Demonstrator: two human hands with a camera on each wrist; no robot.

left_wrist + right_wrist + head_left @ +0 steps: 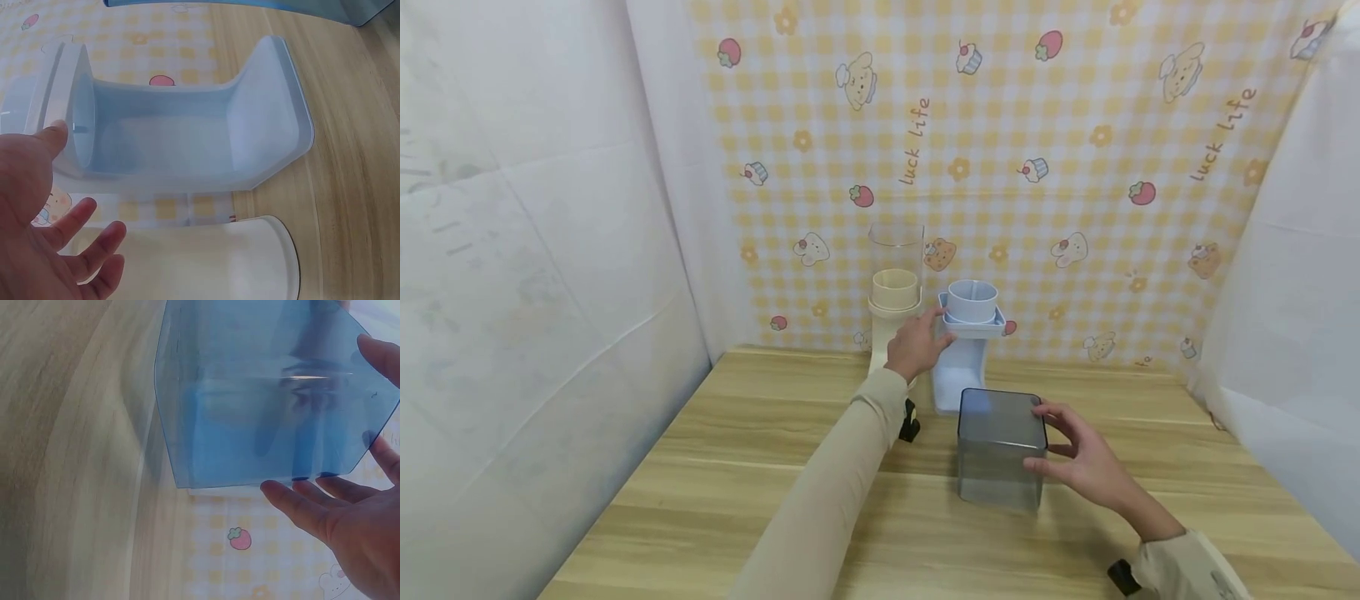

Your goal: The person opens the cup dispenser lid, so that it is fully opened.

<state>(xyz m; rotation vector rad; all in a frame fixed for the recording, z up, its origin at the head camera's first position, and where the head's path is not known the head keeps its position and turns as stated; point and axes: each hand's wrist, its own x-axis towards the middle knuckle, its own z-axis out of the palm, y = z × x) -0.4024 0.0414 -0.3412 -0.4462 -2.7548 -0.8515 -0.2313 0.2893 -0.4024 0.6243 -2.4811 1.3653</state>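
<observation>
A light blue stand [961, 379] with a square top tray and a round collar stands near the back of the table. My left hand [917, 343] holds the tray's left edge. In the left wrist view the thumb lies on the stand [165, 134], while the other visible fingers are loosely bent beside it. My right hand [1086, 458] grips a clear grey square box [1000, 450] at its right side, thumb in front and fingers behind. The box [250, 412] looks bluish in the right wrist view. Whether it touches the table cannot be told.
Left of the blue stand is a cream stand [893, 292], topped by a clear cylinder [897, 242] and partly hidden by my left hand. A small black object [909, 421] shows beside the left sleeve. A patterned cloth [1000, 125] hangs behind the wooden table [715, 483].
</observation>
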